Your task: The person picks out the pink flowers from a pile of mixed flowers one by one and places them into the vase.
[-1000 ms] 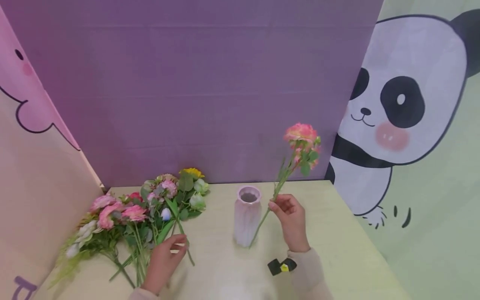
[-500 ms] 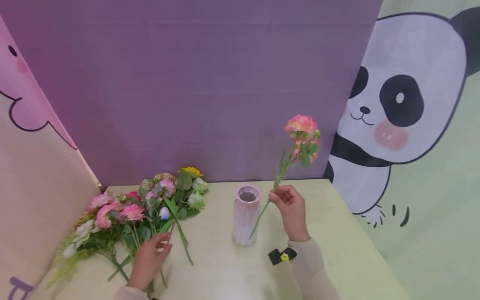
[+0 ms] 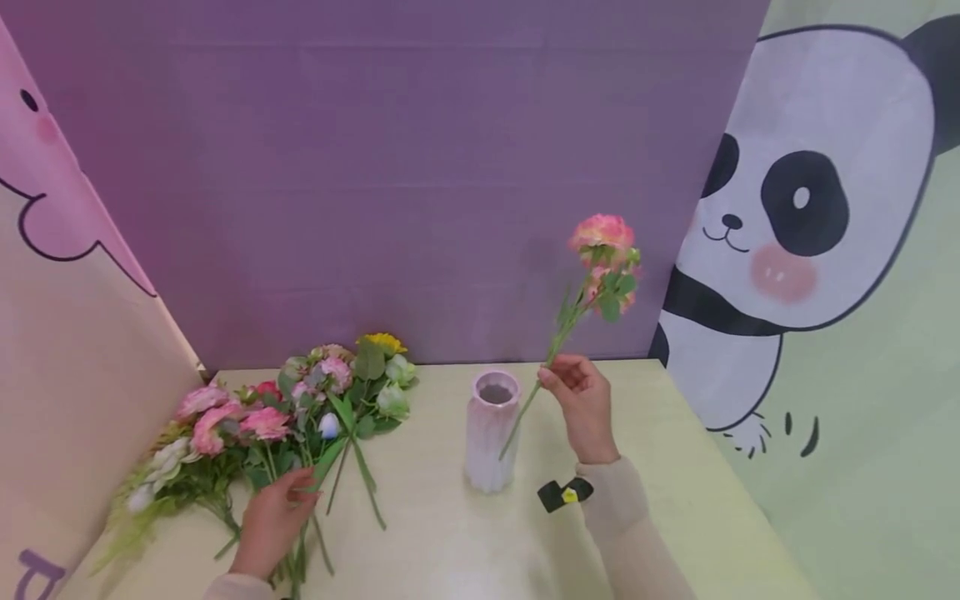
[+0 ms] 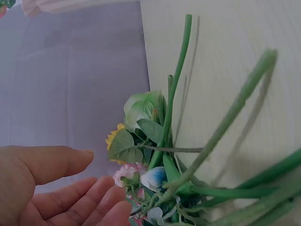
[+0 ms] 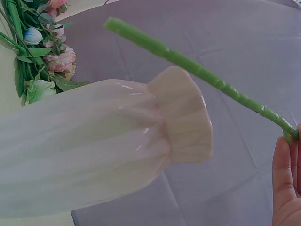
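My right hand [image 3: 583, 408] pinches the green stem of a pink artificial flower [image 3: 602, 235], held upright with a slight tilt beside the vase. Its stem [image 5: 207, 75] has a free lower end, which slants past the mouth of the vase in the right wrist view. The pale pink and white fluted vase [image 3: 491, 442] stands upright mid-table. Over the stems of the flower pile at left is my left hand [image 3: 272, 521]. The left wrist view shows its thumb [image 4: 61, 164] and fingers apart with nothing between them, near a blue and white tulip bud [image 4: 154, 179].
The pile holds pink flowers [image 3: 264, 423], white blooms [image 3: 171, 458], a yellow sunflower [image 3: 384, 342] and pale green blooms [image 3: 393, 400]. Loose stems [image 3: 369, 479] point toward the table's front. A purple backdrop [image 3: 450, 183] rises behind the table [image 3: 675, 500].
My right hand has lifted the pink flower, its stem's lower end rising alongside the vase. My left hand has moved left and slightly down over the stems.
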### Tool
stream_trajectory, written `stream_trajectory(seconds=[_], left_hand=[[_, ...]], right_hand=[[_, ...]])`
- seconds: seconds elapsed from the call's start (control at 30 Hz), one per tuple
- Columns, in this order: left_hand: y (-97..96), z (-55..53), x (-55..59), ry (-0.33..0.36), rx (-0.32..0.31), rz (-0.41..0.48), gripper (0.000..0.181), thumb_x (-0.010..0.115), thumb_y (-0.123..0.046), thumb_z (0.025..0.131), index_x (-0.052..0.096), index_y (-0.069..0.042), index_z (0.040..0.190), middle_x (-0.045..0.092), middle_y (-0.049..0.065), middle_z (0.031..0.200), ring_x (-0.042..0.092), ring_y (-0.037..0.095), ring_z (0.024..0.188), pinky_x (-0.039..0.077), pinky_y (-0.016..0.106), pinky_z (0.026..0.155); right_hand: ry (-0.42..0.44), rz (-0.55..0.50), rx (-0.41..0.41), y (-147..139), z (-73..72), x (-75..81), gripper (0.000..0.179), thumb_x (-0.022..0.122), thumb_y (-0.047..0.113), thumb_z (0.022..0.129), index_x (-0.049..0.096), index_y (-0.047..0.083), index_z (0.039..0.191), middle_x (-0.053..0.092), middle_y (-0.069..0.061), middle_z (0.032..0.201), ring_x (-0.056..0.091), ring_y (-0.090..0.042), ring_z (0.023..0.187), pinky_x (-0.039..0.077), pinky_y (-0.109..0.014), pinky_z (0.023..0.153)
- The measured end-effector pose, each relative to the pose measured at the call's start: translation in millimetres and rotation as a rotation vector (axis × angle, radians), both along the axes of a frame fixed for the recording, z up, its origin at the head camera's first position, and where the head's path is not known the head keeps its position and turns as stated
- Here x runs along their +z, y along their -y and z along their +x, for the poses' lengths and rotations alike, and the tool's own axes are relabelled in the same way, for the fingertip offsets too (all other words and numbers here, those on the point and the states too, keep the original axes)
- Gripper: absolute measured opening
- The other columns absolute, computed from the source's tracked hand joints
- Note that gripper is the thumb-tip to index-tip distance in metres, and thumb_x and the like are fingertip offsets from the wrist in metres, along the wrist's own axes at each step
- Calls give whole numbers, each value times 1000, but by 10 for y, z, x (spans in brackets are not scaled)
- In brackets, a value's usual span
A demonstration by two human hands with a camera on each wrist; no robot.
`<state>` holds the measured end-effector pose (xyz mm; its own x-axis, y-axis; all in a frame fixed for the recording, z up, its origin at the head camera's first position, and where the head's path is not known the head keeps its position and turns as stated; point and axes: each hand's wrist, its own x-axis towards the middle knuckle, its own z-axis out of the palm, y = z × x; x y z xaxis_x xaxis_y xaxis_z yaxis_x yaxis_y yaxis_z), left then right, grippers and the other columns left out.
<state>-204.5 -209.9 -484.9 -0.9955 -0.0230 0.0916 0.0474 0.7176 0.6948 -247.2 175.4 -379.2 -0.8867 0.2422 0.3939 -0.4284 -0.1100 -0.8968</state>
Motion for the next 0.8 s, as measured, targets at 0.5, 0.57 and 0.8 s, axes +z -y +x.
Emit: stream_trajectory(seconds=[0.5,0.57,0.8], left_hand=[[227,-61,-138,156,39,14,44,63,-19,89,54,10,121,65,24,107,63,35,91,53,44,72],[249,-76,-140,170,37,26,45,62,-19,89,53,11,121,64,25,109,62,36,91,53,44,71],[276,-116,-128,153,29,19,45,61,-18,89,53,12,120,64,24,105,63,34,89,53,44,72]], right_hand=[[-18,-40,14,29,-168,156,18,65,-9,82,57,-3,97,65,2,84,60,-10,74,55,-24,72],[-27,-45,16,29,-193,173,17,65,-10,82,58,0,95,66,3,83,60,-9,73,55,-24,72],[-50,-81,14,9,-248,200,24,62,-13,82,60,9,90,66,3,81,62,-8,72,55,-22,71]])
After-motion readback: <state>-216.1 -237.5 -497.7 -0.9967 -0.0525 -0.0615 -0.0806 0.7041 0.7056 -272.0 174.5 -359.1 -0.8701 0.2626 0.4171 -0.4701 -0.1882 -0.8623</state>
